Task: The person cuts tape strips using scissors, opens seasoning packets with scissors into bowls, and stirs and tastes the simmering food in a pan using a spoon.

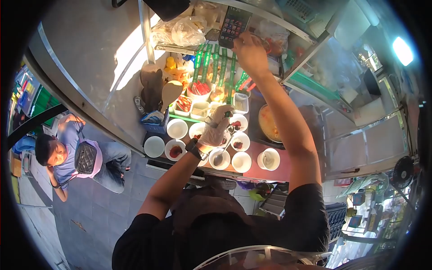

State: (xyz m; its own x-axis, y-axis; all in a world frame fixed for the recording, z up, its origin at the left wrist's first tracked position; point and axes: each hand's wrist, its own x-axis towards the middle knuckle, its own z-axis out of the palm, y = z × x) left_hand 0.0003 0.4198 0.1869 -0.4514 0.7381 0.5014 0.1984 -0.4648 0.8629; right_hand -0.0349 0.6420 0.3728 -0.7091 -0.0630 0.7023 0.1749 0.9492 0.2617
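Along the front edge of the counter [253, 148] stand white bowls [169, 146], several with dark red contents too small to identify. Above them, toward the middle of the counter, is the left hand [216, 130], in a thin clear glove, its fingers curled partway in. Something small and dark shows at its fingertips, but whether it is gripped cannot be told; the hand and wrist cover parts of the bowls beneath. A spoon [218, 160] rests in a bowl at the front edge, its handle running up near that hand.

Over the counter's back edge, on a shelf, a phone [234, 27] stands tilted, its screen lit with icons too small to read. The bare right hand [250, 51] is at its lower right corner with fingers bunched together; whether they press the screen, hold the phone or stop just short is unclear. Green printed strips [207, 63] hang below the shelf, their lettering illegible. Near the counter's right end, the right forearm cuts off part of a round pan [260, 127] with orange contents. Glare washes out the tubs [200, 109] behind the gloved hand.
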